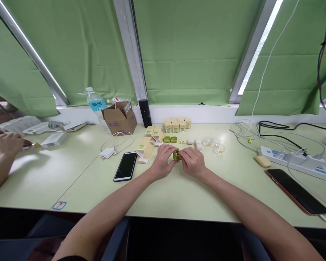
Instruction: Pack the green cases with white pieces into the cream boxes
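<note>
Between both hands is a small olive-green box (176,155), its inside facing up toward me. My left hand (163,161) grips its left side with thumb and fingers. On the box's right edge, the fingers of my right hand (193,162) are closed together; whether they also pinch a tiny part is hidden. Just beyond lie two more small green box halves (170,139), tiny yellow pieces (181,142), pale pink pieces (198,145) and several clear plastic cases with yellow bits (218,148). Opened cream cartons (145,149) lie left of my left hand.
Closed cream cartons (175,125) line the back, near a black cylinder (145,113) and a cardboard box (120,117). A phone (125,166) and charger (107,153) lie left. Right are a power strip (296,163), cables and another phone (297,191). Another person's hands (8,145) work far left.
</note>
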`<state>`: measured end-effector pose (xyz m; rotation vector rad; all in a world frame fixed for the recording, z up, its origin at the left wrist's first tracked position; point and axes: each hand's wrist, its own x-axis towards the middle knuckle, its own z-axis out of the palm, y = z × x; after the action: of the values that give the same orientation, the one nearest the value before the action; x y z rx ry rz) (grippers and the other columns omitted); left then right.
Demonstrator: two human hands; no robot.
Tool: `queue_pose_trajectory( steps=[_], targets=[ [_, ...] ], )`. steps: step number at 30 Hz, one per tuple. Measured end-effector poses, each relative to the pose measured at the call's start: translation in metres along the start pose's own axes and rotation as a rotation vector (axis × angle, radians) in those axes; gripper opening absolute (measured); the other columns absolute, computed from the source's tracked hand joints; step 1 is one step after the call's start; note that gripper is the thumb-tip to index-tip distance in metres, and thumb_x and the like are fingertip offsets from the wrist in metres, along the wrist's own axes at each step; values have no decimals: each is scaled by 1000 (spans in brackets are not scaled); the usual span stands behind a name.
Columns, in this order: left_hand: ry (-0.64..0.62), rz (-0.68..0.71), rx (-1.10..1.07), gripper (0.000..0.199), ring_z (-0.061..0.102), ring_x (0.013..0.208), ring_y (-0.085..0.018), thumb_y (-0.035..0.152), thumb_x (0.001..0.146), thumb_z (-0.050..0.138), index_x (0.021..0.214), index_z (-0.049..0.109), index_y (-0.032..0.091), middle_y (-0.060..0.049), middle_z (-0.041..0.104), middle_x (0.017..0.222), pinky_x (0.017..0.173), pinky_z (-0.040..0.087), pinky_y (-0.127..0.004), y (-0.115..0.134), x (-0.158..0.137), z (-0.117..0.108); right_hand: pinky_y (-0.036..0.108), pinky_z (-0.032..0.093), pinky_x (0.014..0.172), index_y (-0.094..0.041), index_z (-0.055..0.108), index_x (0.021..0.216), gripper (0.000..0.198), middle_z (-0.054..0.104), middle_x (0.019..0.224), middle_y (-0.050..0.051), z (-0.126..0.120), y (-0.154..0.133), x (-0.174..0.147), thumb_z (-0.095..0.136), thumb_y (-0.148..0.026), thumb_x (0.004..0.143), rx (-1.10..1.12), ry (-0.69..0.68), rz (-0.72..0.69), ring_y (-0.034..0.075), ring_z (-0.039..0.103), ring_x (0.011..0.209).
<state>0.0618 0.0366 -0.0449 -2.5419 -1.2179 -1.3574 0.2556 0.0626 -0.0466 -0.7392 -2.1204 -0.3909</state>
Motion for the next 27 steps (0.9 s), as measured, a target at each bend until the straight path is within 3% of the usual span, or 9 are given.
queue_pose_trajectory(
  steps=[6,15,27],
  targets=[
    [27,27,-26,42,55,113,-27,26,90,72,130,59,26,-9,65,115,100,46,-47,-2,0,1,32,33,57,-21,71,94,30,71,82,5,3,0,-2,45,-8,94,-30,-1,-28,17,56,71],
    [19,19,-24,42,56,114,-27,29,90,74,129,60,26,-8,66,115,102,45,-48,-7,0,2,31,35,57,-23,74,101,34,78,94,2,2,2,-2,45,-6,95,41,-4,-37,13,58,66],
    [-32,32,-35,46,56,115,-28,33,90,74,133,61,29,-9,65,115,102,46,-49,-12,-1,0,31,30,54,-23,74,88,34,75,78,0,3,4,-2,45,-7,94,69,-56,-44,13,53,60]
  ],
)
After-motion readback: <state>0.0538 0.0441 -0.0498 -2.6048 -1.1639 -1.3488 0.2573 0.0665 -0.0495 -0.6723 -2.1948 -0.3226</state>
